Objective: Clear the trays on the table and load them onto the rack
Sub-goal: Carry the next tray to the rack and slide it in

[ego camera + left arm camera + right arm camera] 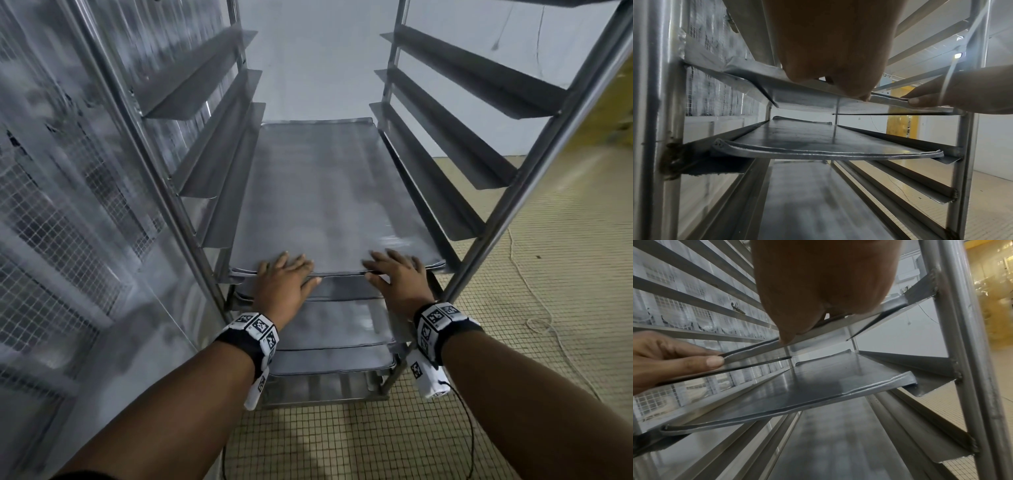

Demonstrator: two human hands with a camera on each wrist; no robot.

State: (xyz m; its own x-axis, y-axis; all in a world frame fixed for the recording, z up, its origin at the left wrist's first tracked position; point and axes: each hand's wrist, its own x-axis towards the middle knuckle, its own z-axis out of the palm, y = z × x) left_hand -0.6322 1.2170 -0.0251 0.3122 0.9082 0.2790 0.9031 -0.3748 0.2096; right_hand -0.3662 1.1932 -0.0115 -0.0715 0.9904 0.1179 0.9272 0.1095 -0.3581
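Sheet-metal tray, flat and empty, lies on the rack runners at the level just above 2 other loaded trays, its front rim close to the rack's front posts. Both hands clamp that front rim: the left hand toward the rack's left post, the right hand toward its right post, fingers spread on top, thumbs under the lip. The left wrist view shows the right thumb pressed to the rolled edge.

Judging by its thin wall and slight waviness, the tray is probably light, stiff along its length but apt to flex and rattle, and bare metal slides easily on the runners. The rolled front rim looks like the best hold, hands well apart toward the rack's 2 posts, so it stays square and does not jam on a runner.
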